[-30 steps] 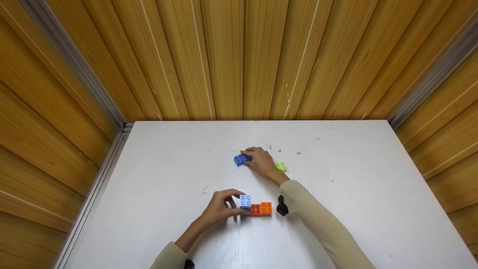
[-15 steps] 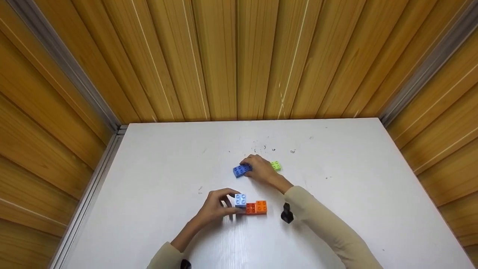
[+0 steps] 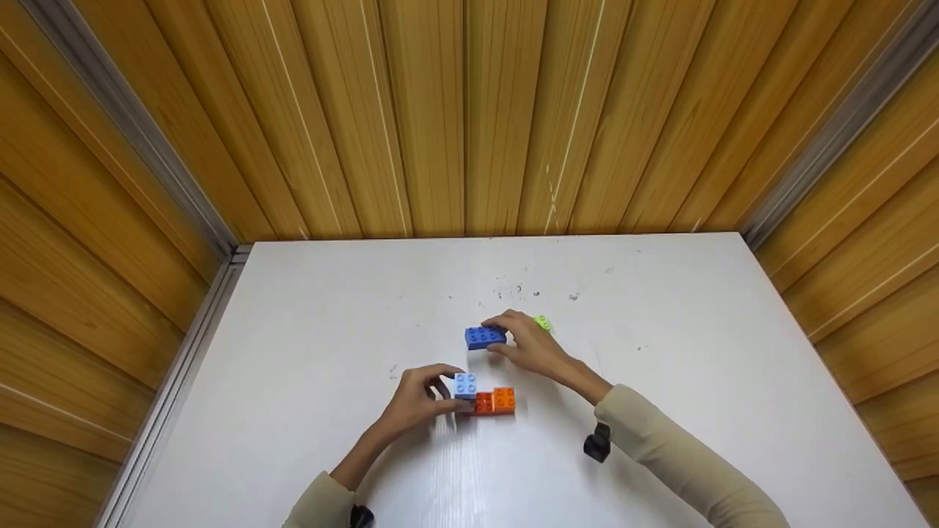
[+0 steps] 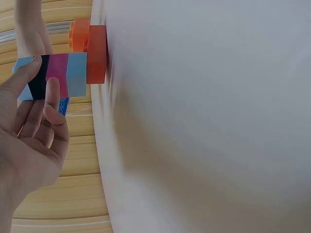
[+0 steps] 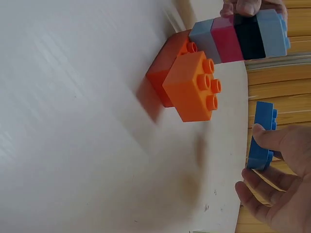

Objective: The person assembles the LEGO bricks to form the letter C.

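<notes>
My left hand [image 3: 412, 405] pinches a tower of toy building bricks between thumb and fingers. From the top it runs light blue [image 3: 465, 385], black [image 5: 250, 38], pink [image 5: 227, 40] and light blue again. The tower stands on the left end of a long red brick [image 4: 97, 54]. An orange brick [image 5: 188, 88] sits on that red brick's right end, with red studs showing between. Beyond the tower, my right hand [image 3: 539, 350] grips the right end of a long blue brick [image 3: 480, 338], studs up. In the right wrist view its thumb lies on the brick's side.
A lime green brick [image 3: 542, 323] is on the white table [image 3: 323, 315] behind my right hand, partly covered by it. Wood-grained panels [image 3: 484, 125] wall the table at the back and sides. Black wrist mounts [image 3: 597, 443] hang at the sleeves.
My right hand has brought the blue brick nearer to the tower and turned it to lie straight across. The left hand keeps its hold, and the head view has shifted slightly.
</notes>
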`<state>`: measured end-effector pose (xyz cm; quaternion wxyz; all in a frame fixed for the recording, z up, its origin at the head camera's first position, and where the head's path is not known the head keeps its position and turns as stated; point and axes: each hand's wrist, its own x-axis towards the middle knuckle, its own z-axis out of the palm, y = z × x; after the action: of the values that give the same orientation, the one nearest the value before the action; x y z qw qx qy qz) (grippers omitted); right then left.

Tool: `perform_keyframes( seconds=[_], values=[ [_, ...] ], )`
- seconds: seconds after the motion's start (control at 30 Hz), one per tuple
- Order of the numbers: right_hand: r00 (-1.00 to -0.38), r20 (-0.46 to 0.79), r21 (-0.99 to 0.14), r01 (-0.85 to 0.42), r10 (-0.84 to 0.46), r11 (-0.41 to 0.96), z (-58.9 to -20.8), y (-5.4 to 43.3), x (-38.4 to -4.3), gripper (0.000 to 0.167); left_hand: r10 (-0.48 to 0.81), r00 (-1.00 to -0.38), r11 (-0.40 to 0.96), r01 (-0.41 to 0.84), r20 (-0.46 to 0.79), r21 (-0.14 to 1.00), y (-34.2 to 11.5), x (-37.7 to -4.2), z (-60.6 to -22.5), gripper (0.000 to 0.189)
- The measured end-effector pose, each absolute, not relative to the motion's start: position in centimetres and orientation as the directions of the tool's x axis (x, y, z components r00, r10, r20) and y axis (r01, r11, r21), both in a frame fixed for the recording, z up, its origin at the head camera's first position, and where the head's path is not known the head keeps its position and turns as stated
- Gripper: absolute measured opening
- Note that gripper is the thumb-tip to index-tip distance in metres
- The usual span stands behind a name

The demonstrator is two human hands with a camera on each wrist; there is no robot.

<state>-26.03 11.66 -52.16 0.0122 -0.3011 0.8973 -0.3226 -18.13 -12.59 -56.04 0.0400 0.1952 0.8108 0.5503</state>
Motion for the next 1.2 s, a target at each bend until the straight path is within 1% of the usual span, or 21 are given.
perform_keyframes(
  seconds=[0.23,0.37,0.53,0.77,0.97,1.07,1.2],
  values=[
    [-0.83,0.146,-0.643,-0.494,-0.539,0.586,-50.1,12.8,-23.4,0.039,0.337,-0.934,0.325,0.229,0.114,0.917,-13.8,-18.0,-55.9,0.041],
    [-0.825,0.155,-0.663,-0.495,-0.544,0.562,-48.9,13.1,-21.8,0.039,0.343,-0.929,0.297,0.25,0.141,0.922,-14.3,-18.0,-56.1,0.044],
    [-0.815,0.175,-0.669,-0.511,-0.553,0.541,-48.4,13.1,-20.5,0.039,0.326,-0.929,0.267,0.267,0.173,0.926,-14.6,-17.9,-55.7,0.047],
    [-0.784,0.196,-0.683,-0.54,-0.588,0.491,-48.5,12.6,-19.8,0.043,0.306,-0.928,0.242,0.292,0.213,0.925,-14.6,-17.7,-55.1,0.041],
    [-0.765,0.204,-0.666,-0.565,-0.611,0.486,-49.0,12.1,-19.5,0.043,0.3,-0.934,0.254,0.276,0.195,0.927,-14.6,-17.7,-55.4,0.037],
    [-0.759,0.208,-0.643,-0.582,-0.618,0.498,-49.3,11.9,-19.4,0.043,0.293,-0.936,0.245,0.27,0.194,0.931,-14.7,-17.7,-55.6,0.035],
    [-0.753,0.201,-0.645,-0.583,-0.626,0.494,-49.6,11.6,-19.4,0.041,0.29,-0.937,0.227,0.263,0.192,0.938,-14.7,-17.7,-55.7,0.034]
  ],
)
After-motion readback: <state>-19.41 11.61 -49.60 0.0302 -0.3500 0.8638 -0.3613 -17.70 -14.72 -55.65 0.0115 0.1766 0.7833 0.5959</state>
